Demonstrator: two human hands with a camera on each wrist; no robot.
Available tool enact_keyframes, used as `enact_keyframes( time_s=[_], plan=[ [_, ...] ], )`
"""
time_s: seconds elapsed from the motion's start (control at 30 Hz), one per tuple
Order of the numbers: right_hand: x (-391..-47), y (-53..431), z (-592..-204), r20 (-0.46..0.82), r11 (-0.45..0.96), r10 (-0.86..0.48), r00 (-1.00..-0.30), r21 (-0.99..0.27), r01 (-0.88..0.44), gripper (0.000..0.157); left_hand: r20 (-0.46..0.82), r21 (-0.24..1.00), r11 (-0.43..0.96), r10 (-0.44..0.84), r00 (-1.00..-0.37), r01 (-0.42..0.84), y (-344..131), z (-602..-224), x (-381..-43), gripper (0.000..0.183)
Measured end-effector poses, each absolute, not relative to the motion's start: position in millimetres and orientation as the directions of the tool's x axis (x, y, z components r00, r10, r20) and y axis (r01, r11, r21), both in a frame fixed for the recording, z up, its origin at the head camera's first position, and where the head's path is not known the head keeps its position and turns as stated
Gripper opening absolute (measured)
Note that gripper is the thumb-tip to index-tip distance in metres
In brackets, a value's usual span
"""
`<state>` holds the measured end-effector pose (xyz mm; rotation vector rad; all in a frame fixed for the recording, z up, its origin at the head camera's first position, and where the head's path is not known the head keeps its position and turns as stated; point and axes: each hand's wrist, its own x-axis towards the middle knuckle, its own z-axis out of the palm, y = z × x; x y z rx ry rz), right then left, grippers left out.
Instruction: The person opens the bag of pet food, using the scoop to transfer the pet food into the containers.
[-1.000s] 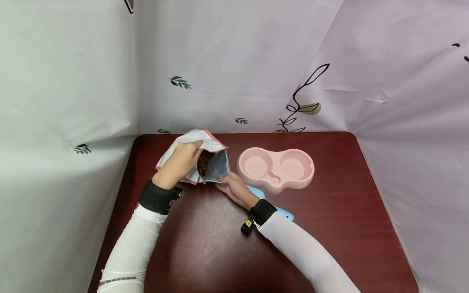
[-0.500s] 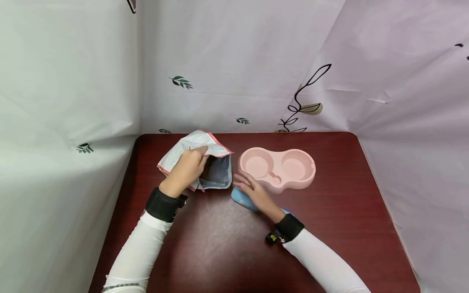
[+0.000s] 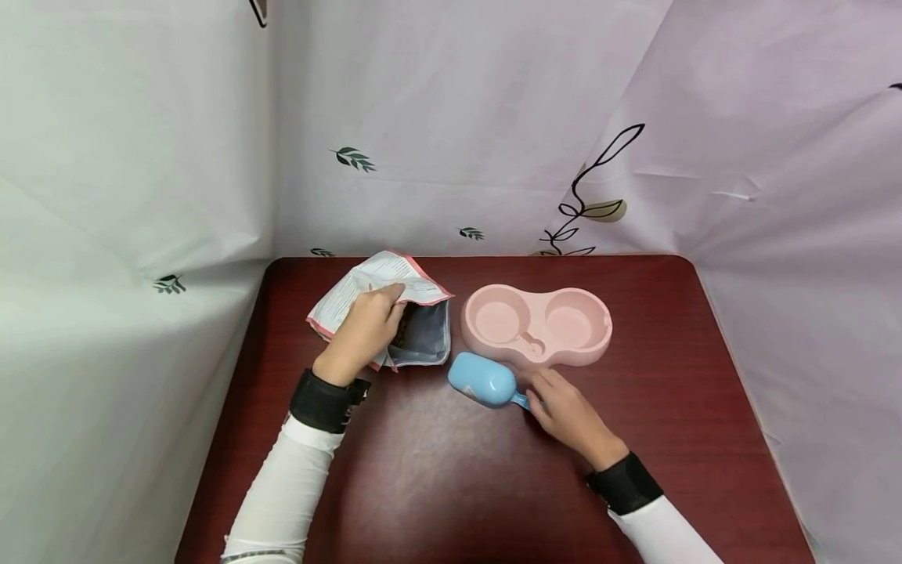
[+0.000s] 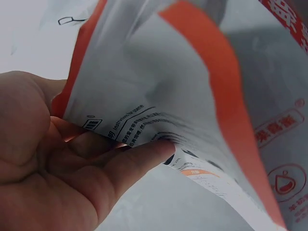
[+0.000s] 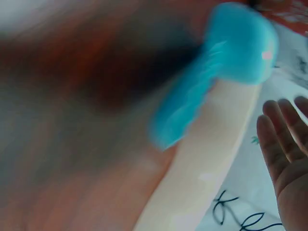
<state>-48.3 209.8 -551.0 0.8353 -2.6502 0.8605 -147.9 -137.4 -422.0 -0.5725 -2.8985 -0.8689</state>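
Observation:
A white bag with red edging (image 3: 345,296) lies at the back left, its mouth facing right, with brown pieces (image 3: 402,333) partly visible inside. My left hand (image 3: 366,321) pinches the bag's upper edge between thumb and fingers, holding the mouth apart; in the left wrist view the thumb presses on the printed panel (image 4: 159,72). A light blue scoop (image 3: 482,380) rests on the table between bag and bowl, its handle pointing right. My right hand (image 3: 571,415) is by the handle's end; in the right wrist view its fingers (image 5: 276,137) are extended, apart from the scoop.
A pink double bowl (image 3: 533,313) stands right of the bag, directly behind the scoop. The dark red table (image 3: 423,486) is bounded by white patterned cloth (image 3: 451,141) at the back and sides.
My right hand has let go of the bag's lower edge and moved right, past the scoop to its handle. My left hand has kept its hold on the bag, whose mouth has sagged slightly.

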Motion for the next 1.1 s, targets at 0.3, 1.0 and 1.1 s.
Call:
enact_keyframes(
  time_s=[0.3,1.0,1.1],
  plan=[
    [-31.1,222.6,-571.9,0.261,0.775,-0.464,-0.847,-0.343,-0.530,0.055,0.149,0.533,0.768,0.328,-0.933,0.355,-134.4,-423.5,-144.9,0.037],
    [-17.7,212.9,-597.8,0.367,0.761,-0.482,-0.795,-0.273,-0.588,0.035,0.081,0.542,0.777,0.333,-0.939,0.322,-131.5,-421.5,-145.0,0.039],
    [-15.1,213.1,-596.9,0.355,0.753,-0.477,-0.804,-0.307,-0.582,0.036,0.077,0.543,0.776,0.333,-0.940,0.320,-131.4,-421.4,-145.1,0.039]
  ],
)
